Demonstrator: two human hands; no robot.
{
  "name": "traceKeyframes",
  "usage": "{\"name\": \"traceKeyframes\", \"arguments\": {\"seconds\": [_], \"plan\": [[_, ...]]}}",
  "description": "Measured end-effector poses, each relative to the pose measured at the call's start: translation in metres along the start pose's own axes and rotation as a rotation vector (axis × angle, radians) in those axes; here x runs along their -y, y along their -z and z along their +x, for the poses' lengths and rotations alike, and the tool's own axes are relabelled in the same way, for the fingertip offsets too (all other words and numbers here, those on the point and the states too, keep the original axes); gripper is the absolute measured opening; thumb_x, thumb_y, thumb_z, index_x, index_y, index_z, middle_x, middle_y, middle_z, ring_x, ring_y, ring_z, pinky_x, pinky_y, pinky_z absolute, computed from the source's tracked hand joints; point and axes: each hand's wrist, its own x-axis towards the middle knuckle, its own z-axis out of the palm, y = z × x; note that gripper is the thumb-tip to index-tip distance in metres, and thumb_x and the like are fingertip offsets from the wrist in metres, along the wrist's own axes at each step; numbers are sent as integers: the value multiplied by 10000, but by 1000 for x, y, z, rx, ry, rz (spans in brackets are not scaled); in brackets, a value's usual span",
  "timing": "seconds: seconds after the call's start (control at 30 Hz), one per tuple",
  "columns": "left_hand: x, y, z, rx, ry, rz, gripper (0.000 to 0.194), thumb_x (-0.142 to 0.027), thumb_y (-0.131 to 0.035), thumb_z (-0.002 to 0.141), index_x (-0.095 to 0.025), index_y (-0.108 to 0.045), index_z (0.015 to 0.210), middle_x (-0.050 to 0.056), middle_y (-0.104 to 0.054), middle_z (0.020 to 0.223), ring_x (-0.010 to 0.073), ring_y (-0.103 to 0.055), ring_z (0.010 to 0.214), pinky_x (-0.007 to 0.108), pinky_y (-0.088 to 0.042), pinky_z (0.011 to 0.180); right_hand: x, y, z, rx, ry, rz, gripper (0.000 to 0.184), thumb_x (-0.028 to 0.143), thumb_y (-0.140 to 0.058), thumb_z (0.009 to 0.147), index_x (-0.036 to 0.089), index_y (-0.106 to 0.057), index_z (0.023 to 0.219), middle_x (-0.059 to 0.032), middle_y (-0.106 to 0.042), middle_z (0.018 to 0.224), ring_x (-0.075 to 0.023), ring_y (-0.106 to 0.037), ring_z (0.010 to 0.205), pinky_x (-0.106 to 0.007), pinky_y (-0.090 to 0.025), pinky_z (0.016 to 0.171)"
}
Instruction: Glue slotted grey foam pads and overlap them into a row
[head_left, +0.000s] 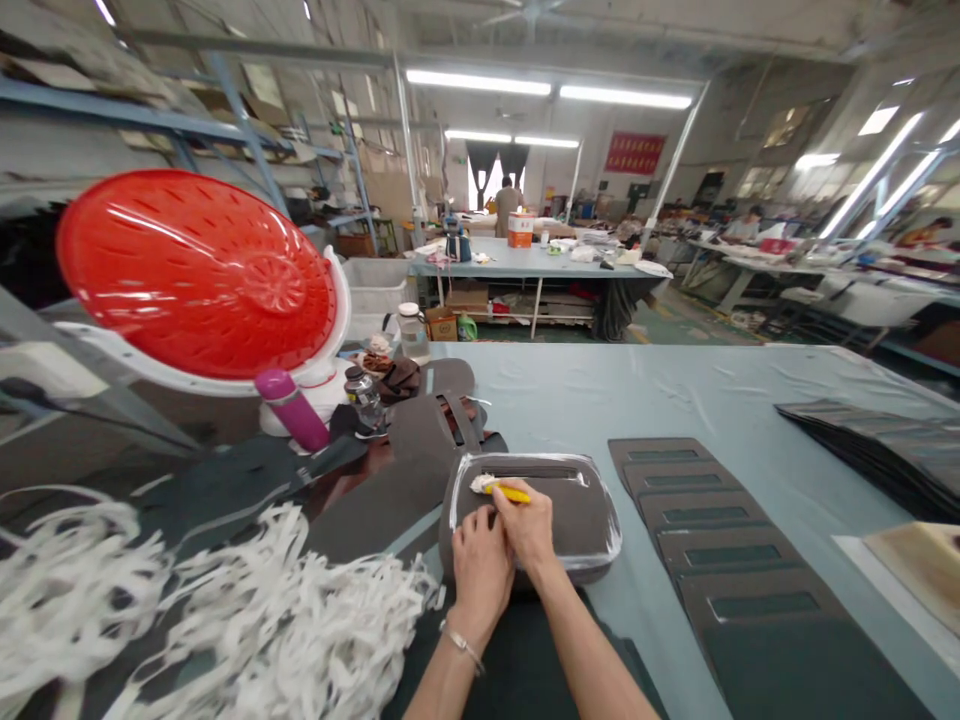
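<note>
A dark grey panel with rounded corners (585, 520) lies before me on the table, a white glue-like coating along its rim and around a long slot near its top. My right hand (526, 525) grips a yellow-handled brush (512, 492); its white-caked head touches the panel at the slot's left end. Beside it, my left hand (480, 560) rests on the panel's lower left part, fingers bent and a little apart, with nothing visible in them. To the right lies an overlapping row of dark panels with cut-out slots (757, 605).
White strips (330, 620) pile up at lower left. Dark cut pieces (405, 470), a purple bottle (292, 410) and a clear jar (412, 335) stand or lie behind. A red basket (202, 270) leans at left. More dark sheets (885, 460) are stacked at right.
</note>
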Motion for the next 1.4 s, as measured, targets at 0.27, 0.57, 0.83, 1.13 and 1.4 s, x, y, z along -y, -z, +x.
{"name": "traceKeyframes", "arguments": {"seconds": [0.27,0.57,0.83,1.13,1.4], "plan": [[0,-3,1,-31,49,-60,293,-302,-462,860,-292,-559,1137,62,-534,1156,260,-444,1071,444,-351,906,-44,103,18,-495,-88,-344,329,455,-531,767,177,-699,822,-70,-700,752,-205,-633,675,-266,-455,653],[4,-4,0,-6,22,-14,301,-255,-402,884,-261,-559,1141,60,-539,1173,234,-464,1049,389,-378,858,-13,-14,32,-23,130,-178,260,391,-486,820,238,-692,858,-26,-708,846,-165,-634,737,-245,-465,714],[-6,2,8,-9,59,7,276,-309,-400,884,-266,-584,1086,72,-548,1104,246,-471,1009,396,-362,832,-88,129,31,-437,-48,-565,381,437,-424,847,187,-685,967,-81,-703,865,-192,-633,737,-258,-428,676],[-58,-28,45,263,110,-690,232,-277,-412,851,-178,-594,955,78,-631,963,178,-587,888,299,-413,811,-100,128,-9,-376,-124,-441,428,412,-326,920,196,-606,1162,-92,-686,1001,-223,-651,821,-302,-454,701],[-93,-35,70,398,300,-1111,390,-482,-621,685,-130,-656,848,88,-691,846,204,-609,806,303,-435,755,-61,116,-25,-331,54,-239,332,324,-368,933,194,-582,1152,-88,-657,1066,-191,-623,945,-280,-465,810]]}}
